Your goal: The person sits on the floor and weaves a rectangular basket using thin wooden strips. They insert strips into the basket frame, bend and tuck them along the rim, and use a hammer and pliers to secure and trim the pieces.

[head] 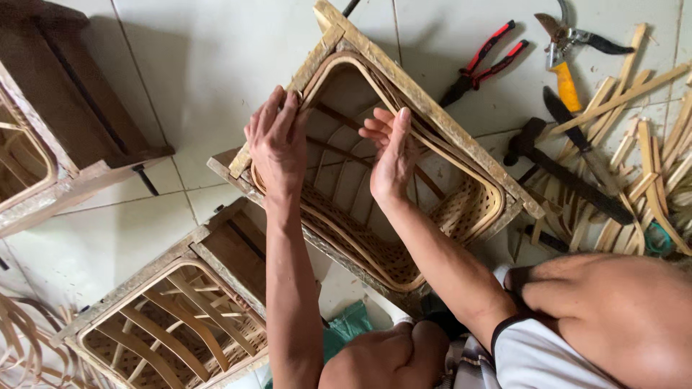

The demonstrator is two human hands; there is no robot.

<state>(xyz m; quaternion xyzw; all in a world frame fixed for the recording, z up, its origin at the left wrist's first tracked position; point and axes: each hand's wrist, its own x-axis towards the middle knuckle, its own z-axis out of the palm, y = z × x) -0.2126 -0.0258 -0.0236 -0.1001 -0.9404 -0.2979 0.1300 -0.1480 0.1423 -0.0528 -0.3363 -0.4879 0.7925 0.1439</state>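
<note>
A rectangular woven rattan basket sits inside a rough wooden frame mould point(461, 133) on the tiled floor in front of me. My left hand point(277, 140) presses on the basket's bent cane rim point(324, 223) at the frame's near-left corner, fingers together. My right hand point(393, 155) reaches inside the basket, fingers spread against the inner rim strip. Neither hand holds a tool. My knees show at the bottom of the view.
A second framed basket point(173, 324) lies at the lower left, a dark wooden box point(79, 122) at the upper left. On the right lie red-handled pliers point(486, 61), yellow-handled pruning shears point(566, 65), a hammer point(555, 162), a knife and several cane strips point(649, 166).
</note>
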